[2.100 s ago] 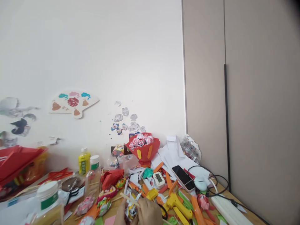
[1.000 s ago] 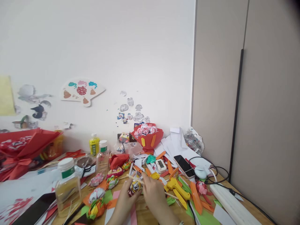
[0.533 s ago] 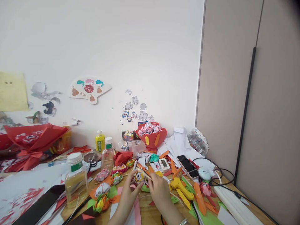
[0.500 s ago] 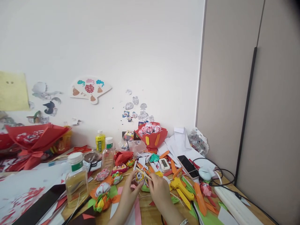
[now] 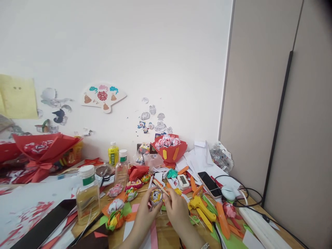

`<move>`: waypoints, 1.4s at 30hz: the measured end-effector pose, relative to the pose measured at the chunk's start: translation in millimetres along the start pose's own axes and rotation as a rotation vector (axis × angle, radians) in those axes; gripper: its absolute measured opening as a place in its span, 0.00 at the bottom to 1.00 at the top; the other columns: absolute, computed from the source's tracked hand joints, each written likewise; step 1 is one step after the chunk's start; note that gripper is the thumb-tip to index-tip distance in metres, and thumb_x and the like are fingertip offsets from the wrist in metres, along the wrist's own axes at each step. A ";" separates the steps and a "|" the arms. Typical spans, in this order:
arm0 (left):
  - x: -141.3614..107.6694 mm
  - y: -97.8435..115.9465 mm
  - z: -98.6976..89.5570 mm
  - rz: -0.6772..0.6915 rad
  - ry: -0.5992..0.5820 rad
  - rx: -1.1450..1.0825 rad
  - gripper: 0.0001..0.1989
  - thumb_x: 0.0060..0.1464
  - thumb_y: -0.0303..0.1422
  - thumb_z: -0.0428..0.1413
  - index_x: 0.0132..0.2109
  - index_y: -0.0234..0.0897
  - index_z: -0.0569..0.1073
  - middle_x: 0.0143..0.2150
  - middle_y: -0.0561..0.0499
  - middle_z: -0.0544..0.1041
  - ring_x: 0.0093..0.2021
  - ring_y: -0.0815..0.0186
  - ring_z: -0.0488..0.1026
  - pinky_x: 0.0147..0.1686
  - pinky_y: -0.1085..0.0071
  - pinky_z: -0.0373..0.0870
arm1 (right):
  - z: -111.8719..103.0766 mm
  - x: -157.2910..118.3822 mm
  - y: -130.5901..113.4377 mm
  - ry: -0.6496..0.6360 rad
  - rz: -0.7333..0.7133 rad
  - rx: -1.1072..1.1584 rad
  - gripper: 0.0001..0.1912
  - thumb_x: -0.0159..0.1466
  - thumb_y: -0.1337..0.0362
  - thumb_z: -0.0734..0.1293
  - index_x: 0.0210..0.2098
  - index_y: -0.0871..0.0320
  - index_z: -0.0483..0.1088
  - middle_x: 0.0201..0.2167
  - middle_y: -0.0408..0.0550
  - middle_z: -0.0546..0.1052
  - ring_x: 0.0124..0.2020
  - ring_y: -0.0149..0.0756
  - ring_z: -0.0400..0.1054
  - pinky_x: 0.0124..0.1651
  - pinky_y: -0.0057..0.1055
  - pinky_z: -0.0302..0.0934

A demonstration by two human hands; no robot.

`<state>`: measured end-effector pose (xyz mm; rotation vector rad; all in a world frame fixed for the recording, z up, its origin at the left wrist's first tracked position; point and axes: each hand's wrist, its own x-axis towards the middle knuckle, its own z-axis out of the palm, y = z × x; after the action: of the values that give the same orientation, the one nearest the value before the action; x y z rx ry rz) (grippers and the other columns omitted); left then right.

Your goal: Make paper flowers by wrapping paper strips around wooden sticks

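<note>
A round paper flower (image 5: 156, 196) in white, yellow and dark tones is gripped by my left hand (image 5: 146, 210), its fingers curled round the left side. My right hand (image 5: 176, 206) pinches a thin light wooden stick (image 5: 160, 186) that slants up to the left, just above the flower's right side. Whether the stick touches the flower cannot be made out. Below both hands lie white and pink paper sheets (image 5: 153, 231).
Left are a clear bottle (image 5: 88, 200), several paper flowers and a dark tablet-like slab (image 5: 46, 224). Right are a yellow glue gun (image 5: 203, 208), a phone (image 5: 209, 184), cables and a power strip (image 5: 263, 228). A red bouquet (image 5: 169, 154) stands behind.
The flower has turned so its round face shows more. The stick in my right hand is tilted more steeply. The whole view has shifted slightly.
</note>
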<state>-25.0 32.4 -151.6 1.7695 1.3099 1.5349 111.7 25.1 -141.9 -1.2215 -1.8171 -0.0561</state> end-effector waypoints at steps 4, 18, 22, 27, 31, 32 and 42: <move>-2.3 3.1 0.5 -0.024 -0.033 -0.005 0.26 0.42 0.37 0.56 0.50 0.37 0.65 0.49 0.43 0.72 0.47 0.54 0.70 0.40 0.62 0.70 | 1.0 0.8 3.1 0.101 -0.058 -0.113 0.18 0.68 0.61 0.47 0.41 0.58 0.65 0.27 0.46 0.76 0.25 0.35 0.70 0.25 0.27 0.52; -6.0 8.5 3.3 -0.047 -0.030 0.000 0.24 0.40 0.37 0.57 0.46 0.37 0.63 0.48 0.41 0.72 0.50 0.54 0.69 0.41 0.61 0.70 | -1.1 2.8 1.1 0.127 -0.144 -0.206 0.16 0.67 0.63 0.50 0.31 0.56 0.66 0.26 0.45 0.69 0.25 0.33 0.65 0.27 0.26 0.51; -5.6 8.4 2.0 -0.004 -0.026 0.034 0.22 0.40 0.35 0.57 0.45 0.37 0.65 0.47 0.43 0.73 0.49 0.54 0.69 0.40 0.61 0.70 | -1.4 3.3 3.5 0.088 -0.124 -0.205 0.16 0.67 0.61 0.52 0.31 0.56 0.67 0.26 0.44 0.69 0.25 0.33 0.65 0.26 0.26 0.51; -5.2 7.5 1.3 0.021 -0.030 0.061 0.21 0.41 0.34 0.56 0.45 0.37 0.65 0.45 0.43 0.73 0.44 0.56 0.71 0.37 0.63 0.70 | -2.5 3.3 4.9 0.088 -0.130 -0.188 0.14 0.66 0.61 0.55 0.30 0.56 0.68 0.26 0.43 0.70 0.26 0.33 0.66 0.27 0.26 0.52; -4.8 4.8 1.6 0.026 -0.019 0.090 0.22 0.39 0.34 0.57 0.45 0.37 0.66 0.45 0.44 0.74 0.45 0.55 0.71 0.36 0.63 0.70 | -3.9 3.5 3.6 0.106 -0.149 -0.204 0.14 0.66 0.61 0.55 0.30 0.55 0.68 0.25 0.43 0.70 0.26 0.32 0.66 0.27 0.25 0.52; -4.7 4.2 1.7 0.026 -0.018 0.099 0.22 0.39 0.34 0.57 0.45 0.38 0.66 0.45 0.44 0.74 0.45 0.55 0.71 0.37 0.63 0.69 | -4.2 3.8 3.3 0.110 -0.151 -0.211 0.15 0.66 0.61 0.55 0.29 0.55 0.68 0.25 0.43 0.69 0.26 0.31 0.66 0.27 0.25 0.51; -5.6 1.6 0.6 0.047 -0.007 0.114 0.21 0.38 0.31 0.57 0.45 0.38 0.67 0.44 0.45 0.74 0.43 0.56 0.71 0.38 0.62 0.70 | -2.4 5.1 3.7 0.095 -0.122 -0.233 0.13 0.65 0.62 0.56 0.27 0.56 0.67 0.25 0.43 0.69 0.26 0.32 0.65 0.27 0.25 0.50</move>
<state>-23.4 27.0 -153.3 1.8859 1.3869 1.5047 115.6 29.4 -138.5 -1.2435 -1.8371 -0.3979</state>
